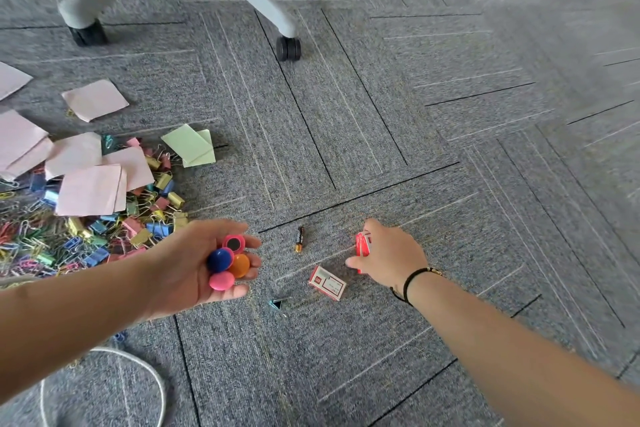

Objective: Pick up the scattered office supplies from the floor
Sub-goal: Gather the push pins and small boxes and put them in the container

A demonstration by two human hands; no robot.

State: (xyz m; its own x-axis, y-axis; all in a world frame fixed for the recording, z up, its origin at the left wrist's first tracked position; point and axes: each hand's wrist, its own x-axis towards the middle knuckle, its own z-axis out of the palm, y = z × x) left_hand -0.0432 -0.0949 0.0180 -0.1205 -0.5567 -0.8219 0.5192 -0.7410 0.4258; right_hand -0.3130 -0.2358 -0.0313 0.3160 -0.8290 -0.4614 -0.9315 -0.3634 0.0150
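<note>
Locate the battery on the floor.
In the head view the battery lies on the carpet between the left hand and right hand, just beyond the small red-and-white box.

Four round magnets [229, 262] in the left palm — blue, orange and two pink. Two small red-and-white boxes [327, 282], one battery [300, 239], one lone binder clip [277, 304] — clips [86, 236] in the pile beyond counting. Three chair castors [288, 48].

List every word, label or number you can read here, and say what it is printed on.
None can be read.
Small red-and-white box on the carpet: printed label, too blurred to read.
Red box in the right hand: print too blurred.
Battery: markings too small.
</note>
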